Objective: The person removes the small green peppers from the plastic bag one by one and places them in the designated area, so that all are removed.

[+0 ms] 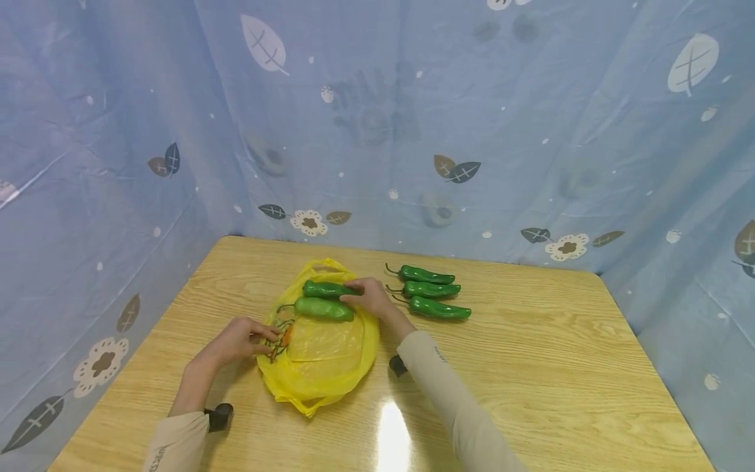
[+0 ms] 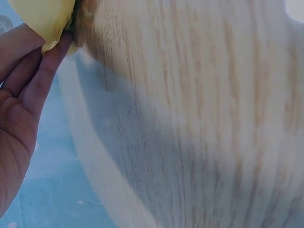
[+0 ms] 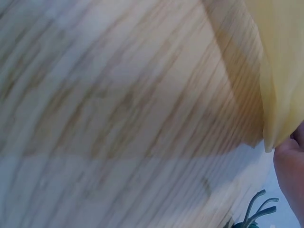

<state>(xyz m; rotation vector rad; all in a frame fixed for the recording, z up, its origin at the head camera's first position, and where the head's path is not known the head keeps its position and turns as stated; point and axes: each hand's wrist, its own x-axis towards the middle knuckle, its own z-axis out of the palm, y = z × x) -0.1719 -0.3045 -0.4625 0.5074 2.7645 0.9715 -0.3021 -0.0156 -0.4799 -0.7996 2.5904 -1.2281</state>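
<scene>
A yellow plastic bag (image 1: 330, 367) lies spread on the table. On it rest a dark green pepper (image 1: 324, 289) and, just nearer, a lighter green pepper (image 1: 323, 309), both with stems to the left. My right hand (image 1: 374, 300) reaches over the bag's right edge and holds the right end of the dark green pepper between thumb and fingers. At the bag's left edge, my left hand (image 1: 236, 339) pinches the plastic beside an orange and dark printed patch (image 1: 284, 339). The left wrist view shows the bag's yellow edge (image 2: 50, 35) at these fingertips.
Three dark green peppers (image 1: 435, 290) lie in a row right of the bag, stems left. The wooden table (image 1: 542, 354) meets a blue patterned curtain (image 1: 383, 131) at the back and sides. A black wrist device (image 1: 220, 417) sits at my left wrist.
</scene>
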